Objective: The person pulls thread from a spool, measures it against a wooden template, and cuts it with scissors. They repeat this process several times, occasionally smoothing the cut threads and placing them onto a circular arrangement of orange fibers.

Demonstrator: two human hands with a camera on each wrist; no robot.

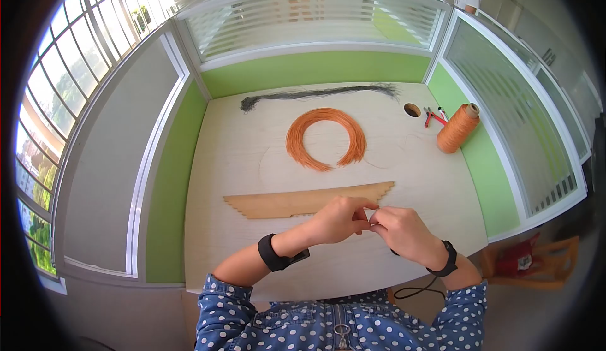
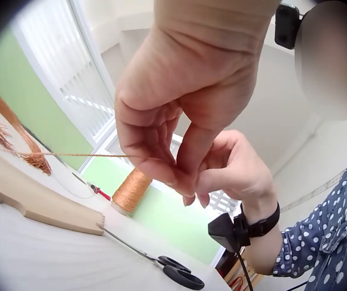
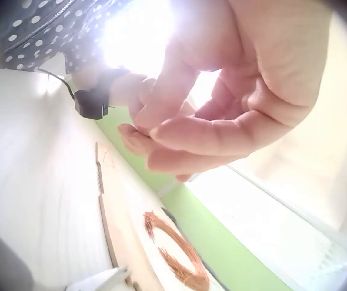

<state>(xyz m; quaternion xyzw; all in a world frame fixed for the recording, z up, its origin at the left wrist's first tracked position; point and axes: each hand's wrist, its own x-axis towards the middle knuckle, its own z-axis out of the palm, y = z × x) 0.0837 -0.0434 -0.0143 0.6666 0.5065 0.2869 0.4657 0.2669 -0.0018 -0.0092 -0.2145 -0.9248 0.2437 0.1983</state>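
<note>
Both hands meet above the near side of the table, fingertips close together. My left hand (image 1: pixel 344 218) pinches a thin orange cord (image 2: pixel 94 155), which stretches off to the side in the left wrist view. My right hand (image 1: pixel 407 230) has thumb and fingers pinched together right at the left fingertips; the cord's end between them is hidden by the fingers. Below the hands lies a flat wooden board (image 1: pixel 284 204) with stepped, notched ends. Black-handled scissors (image 2: pixel 182 276) lie by one end of the board, as the left wrist view shows.
Beyond the board lies a ring-shaped bundle of orange cords (image 1: pixel 297 137). A dark wiry bundle (image 1: pixel 315 92) stretches along the back. At the right are an orange thread spool (image 1: pixel 456 131), red-handled pliers (image 1: pixel 434 118) and a table hole (image 1: pixel 412 110). Green partitions (image 1: pixel 315 70) enclose the table.
</note>
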